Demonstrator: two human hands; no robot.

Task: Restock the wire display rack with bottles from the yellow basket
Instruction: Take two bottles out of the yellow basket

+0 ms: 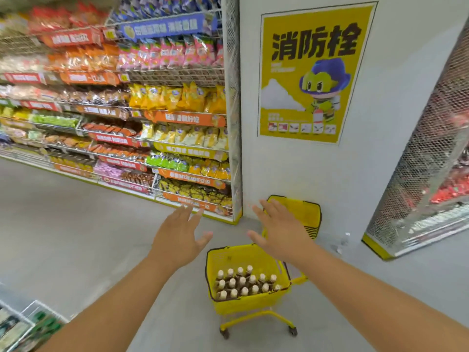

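Observation:
A yellow basket (228, 260) on a wheeled yellow frame stands on the grey floor in front of me. It holds several brown bottles (242, 283) with pale caps, all upright. My left hand (177, 237) hovers above and to the left of the basket, palm down, fingers spread, holding nothing. My right hand (281, 229) is stretched out over the basket's far rim, fingers spread, also holding nothing. A corner of a wire rack (30, 323) with green packages shows at the bottom left.
Long wire shelves (152, 118) packed with snack bags run along the left. A white pillar (304, 161) with a yellow poster stands behind the basket. A stack of yellow baskets (302, 212) sits at the pillar's foot. A mesh-sided shelf (418, 186) stands at right.

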